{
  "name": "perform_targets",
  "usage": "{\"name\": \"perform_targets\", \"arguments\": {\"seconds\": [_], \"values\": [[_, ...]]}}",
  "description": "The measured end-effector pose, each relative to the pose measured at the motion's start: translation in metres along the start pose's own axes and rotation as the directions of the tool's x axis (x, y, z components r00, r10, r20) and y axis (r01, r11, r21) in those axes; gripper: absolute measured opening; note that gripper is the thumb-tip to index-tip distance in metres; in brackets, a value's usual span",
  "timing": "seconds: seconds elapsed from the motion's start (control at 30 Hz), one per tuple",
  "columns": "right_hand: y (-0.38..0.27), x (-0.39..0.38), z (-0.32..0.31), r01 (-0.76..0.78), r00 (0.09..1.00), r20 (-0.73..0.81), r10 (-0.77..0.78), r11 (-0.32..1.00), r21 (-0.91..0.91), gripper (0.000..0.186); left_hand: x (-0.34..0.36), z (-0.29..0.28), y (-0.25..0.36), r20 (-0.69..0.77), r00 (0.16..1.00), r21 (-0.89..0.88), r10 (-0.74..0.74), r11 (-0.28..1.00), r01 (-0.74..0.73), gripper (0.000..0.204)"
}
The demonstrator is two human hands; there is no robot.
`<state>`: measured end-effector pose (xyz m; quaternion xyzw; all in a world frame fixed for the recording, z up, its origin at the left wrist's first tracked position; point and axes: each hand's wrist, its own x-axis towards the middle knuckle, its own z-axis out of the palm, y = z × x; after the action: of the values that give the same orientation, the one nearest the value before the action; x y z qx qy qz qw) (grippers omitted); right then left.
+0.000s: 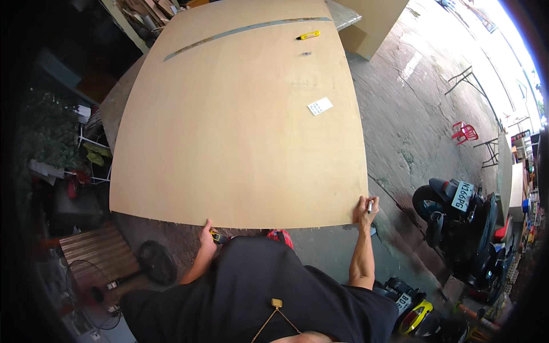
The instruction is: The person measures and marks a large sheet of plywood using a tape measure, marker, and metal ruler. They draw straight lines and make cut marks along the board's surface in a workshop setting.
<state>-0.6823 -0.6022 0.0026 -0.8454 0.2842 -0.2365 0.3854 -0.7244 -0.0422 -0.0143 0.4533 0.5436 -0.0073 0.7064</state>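
Note:
A large sheet of pale plywood [229, 131] lies flat in front of me. At its near edge, left of my body, my left hand [206, 235] is closed around a yellow-and-black tape measure [217, 237]. My right hand [365, 211] rests at the near right corner, gripping a marker [370, 207]. Across the far part of the sheet lies a long metal straightedge [240, 32]. Nearer the right side are a yellow utility knife [309, 35], a tiny item [306, 54] too small to name, and a white rectangular piece [319, 106] with rows of marks.
A motorcycle [457, 228] stands on the concrete at right, with another vehicle [414, 314] behind my right arm. A pedestal fan [94, 294] is at lower left. Farther off are a red plastic stool [465, 132] and a tall panel [374, 26] by the far right corner.

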Motion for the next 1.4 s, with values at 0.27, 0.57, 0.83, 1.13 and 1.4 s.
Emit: {"name": "perform_targets", "arguments": {"seconds": [0.27, 0.57, 0.83, 1.13, 1.4], "values": [[0.013, 0.15, 0.035, 0.172, 0.981, 0.104, -0.165, 0.983, -0.063, 0.024, -0.015, 0.054, -0.033, 0.058, 0.917, 0.081, -0.395, 0.917, 0.39, 0.04], [-0.118, 0.18, 0.056, 0.358, 0.851, -0.379, -0.364, 0.929, -0.091, 0.033, -0.046, 0.25, -0.081, 0.269, 0.795, 0.309, -0.543, 0.831, 0.463, 0.055], [-0.082, -0.096, 0.126, -0.238, 0.877, -0.139, 0.461, 0.666, 0.707, 0.029, -0.069, 0.296, -0.086, 0.402, 0.776, 0.347, -0.485, 0.866, 0.361, 0.05], [-0.157, -0.211, 0.233, -0.777, 0.342, 0.795, 0.501, -0.324, 0.539, 0.041, -0.073, 0.051, 0.12, 0.333, 0.94, 0.558, 0.074, 0.788, -0.259, 0.021], [-0.188, -0.193, 0.243, -0.819, 0.287, 0.631, 0.721, -0.157, 0.552, 0.041, 0.042, -0.154, 0.19, -0.168, 0.858, 0.927, 0.485, 0.373, -0.029, 0.056]]}}
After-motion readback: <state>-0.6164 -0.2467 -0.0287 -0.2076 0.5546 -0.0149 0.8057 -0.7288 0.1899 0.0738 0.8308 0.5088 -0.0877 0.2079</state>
